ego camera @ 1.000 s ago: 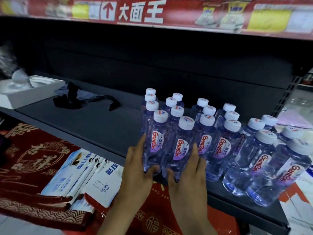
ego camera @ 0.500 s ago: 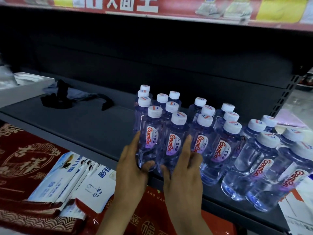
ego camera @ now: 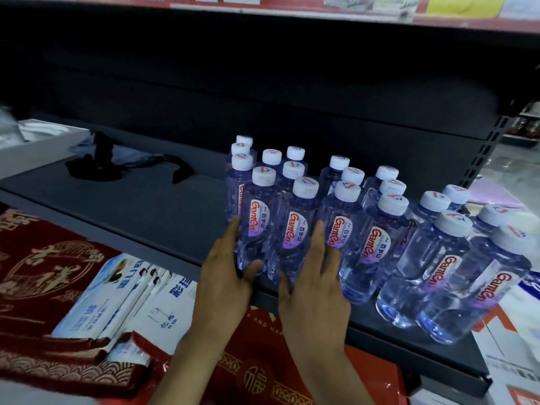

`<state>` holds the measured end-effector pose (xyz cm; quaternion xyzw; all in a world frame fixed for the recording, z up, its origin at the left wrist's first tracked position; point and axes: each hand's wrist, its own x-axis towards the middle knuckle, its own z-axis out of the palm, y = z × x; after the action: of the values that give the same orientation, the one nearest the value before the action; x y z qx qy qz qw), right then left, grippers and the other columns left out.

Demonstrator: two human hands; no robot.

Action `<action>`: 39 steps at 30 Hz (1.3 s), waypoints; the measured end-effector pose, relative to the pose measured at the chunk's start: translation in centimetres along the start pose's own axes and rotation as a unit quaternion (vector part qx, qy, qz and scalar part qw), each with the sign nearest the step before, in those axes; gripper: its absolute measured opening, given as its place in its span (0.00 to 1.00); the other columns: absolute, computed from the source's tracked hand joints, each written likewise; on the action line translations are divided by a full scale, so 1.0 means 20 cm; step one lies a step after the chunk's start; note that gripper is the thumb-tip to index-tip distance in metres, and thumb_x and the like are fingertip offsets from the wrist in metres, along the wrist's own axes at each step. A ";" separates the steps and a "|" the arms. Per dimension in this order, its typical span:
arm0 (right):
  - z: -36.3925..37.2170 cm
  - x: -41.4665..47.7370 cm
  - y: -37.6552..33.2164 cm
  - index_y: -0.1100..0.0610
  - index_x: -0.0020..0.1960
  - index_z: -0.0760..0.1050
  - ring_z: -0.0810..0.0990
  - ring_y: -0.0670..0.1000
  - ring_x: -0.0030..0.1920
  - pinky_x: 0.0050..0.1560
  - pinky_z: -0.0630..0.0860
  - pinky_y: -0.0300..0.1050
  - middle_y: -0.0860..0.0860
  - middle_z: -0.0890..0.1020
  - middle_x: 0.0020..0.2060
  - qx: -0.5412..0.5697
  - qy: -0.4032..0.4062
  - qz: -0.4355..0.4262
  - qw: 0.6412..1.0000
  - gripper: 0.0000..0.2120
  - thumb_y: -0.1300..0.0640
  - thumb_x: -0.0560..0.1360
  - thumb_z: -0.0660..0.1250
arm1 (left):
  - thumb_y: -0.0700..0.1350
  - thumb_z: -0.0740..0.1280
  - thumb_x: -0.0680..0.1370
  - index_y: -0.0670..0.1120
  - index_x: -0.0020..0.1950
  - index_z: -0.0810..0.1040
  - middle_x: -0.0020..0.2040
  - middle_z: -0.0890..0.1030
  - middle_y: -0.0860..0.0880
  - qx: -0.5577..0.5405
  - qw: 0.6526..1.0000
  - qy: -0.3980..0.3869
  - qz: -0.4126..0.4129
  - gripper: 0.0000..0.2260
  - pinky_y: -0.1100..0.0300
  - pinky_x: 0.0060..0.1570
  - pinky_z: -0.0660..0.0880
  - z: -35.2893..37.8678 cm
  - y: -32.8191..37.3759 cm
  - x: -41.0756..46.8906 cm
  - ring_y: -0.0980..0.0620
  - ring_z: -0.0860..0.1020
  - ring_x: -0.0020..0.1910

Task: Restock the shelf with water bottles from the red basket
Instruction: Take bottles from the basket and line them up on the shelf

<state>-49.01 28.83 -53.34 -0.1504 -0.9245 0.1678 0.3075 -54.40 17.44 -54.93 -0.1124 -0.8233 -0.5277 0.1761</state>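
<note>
In the head view, about nineteen water bottles (ego camera: 344,226) are standing upright in rows on the dark shelf (ego camera: 146,206); some at the back are half hidden, so the count is not certain. Each one is showing clear, faintly violet plastic, a white cap with a small red and blue mark, and a label in red lettering over purple.

Two hands are reaching to the front row. The left hand (ego camera: 226,276) is lying flat-fingered along the left side of the front-left bottle (ego camera: 257,226), its thumb curling across the bottle's base. The right hand (ego camera: 314,287) is resting with fingers (ego camera: 318,247) spread and straight between the neighbouring bottle (ego camera: 295,232) and the next one to the right, thumb at that bottle's foot. Both hands are pressing against the pair with loose fingers, neither wrapped in a fist.

Beyond the left fingers, a black strap (ego camera: 96,165) is lying on the shelf. Below the wrists, one red bag (ego camera: 263,372) and several white packets (ego camera: 117,299) are showing.
</note>
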 end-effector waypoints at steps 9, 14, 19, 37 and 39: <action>-0.08 -0.09 -0.08 0.52 0.60 0.71 0.81 0.53 0.44 0.31 0.72 0.42 0.50 0.74 0.54 0.087 -0.009 -0.071 0.994 0.15 0.55 0.74 0.68 | 0.47 0.65 0.80 0.51 0.76 0.65 0.65 0.73 0.47 0.290 0.954 -0.048 0.058 0.25 0.50 0.56 0.76 -0.23 0.07 -0.17 0.45 0.72 0.63; -0.07 -0.22 -0.30 0.52 0.62 0.73 0.77 0.56 0.57 0.51 0.77 0.50 0.52 0.73 0.58 0.123 -0.121 -0.191 0.966 0.16 0.57 0.74 0.66 | 0.47 0.71 0.71 0.45 0.68 0.75 0.57 0.80 0.44 0.489 0.871 0.024 0.053 0.25 0.49 0.52 0.77 -0.53 0.12 -0.35 0.41 0.78 0.55; -0.09 -0.44 -0.67 0.54 0.66 0.71 0.72 0.58 0.62 0.58 0.73 0.52 0.54 0.70 0.62 0.182 -0.215 -0.284 0.917 0.18 0.59 0.77 0.63 | 0.47 0.68 0.74 0.46 0.72 0.70 0.60 0.78 0.44 0.587 0.807 0.045 -0.045 0.27 0.47 0.53 0.75 -0.98 0.10 -0.69 0.40 0.76 0.59; -0.46 -1.78 -1.52 0.48 0.66 0.71 0.73 0.51 0.58 0.54 0.75 0.50 0.49 0.70 0.60 0.232 -0.442 -0.682 0.536 0.16 0.50 0.80 0.61 | 0.50 0.62 0.80 0.48 0.76 0.63 0.67 0.74 0.43 0.532 0.633 0.188 -0.530 0.24 0.46 0.58 0.73 -1.95 0.15 -2.67 0.41 0.73 0.63; -0.50 -1.92 -1.59 0.48 0.66 0.70 0.75 0.53 0.57 0.54 0.76 0.52 0.50 0.71 0.59 0.189 -0.454 -0.718 0.493 0.16 0.48 0.79 0.60 | 0.50 0.62 0.80 0.48 0.76 0.63 0.68 0.73 0.43 0.493 0.619 0.185 -0.583 0.24 0.47 0.59 0.73 -1.95 0.09 -2.87 0.41 0.72 0.65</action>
<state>-18.86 -12.18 -52.88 0.7237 -0.6715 0.1054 -0.1195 5.22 -17.14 -62.07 0.5949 -0.8025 -0.0446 0.0091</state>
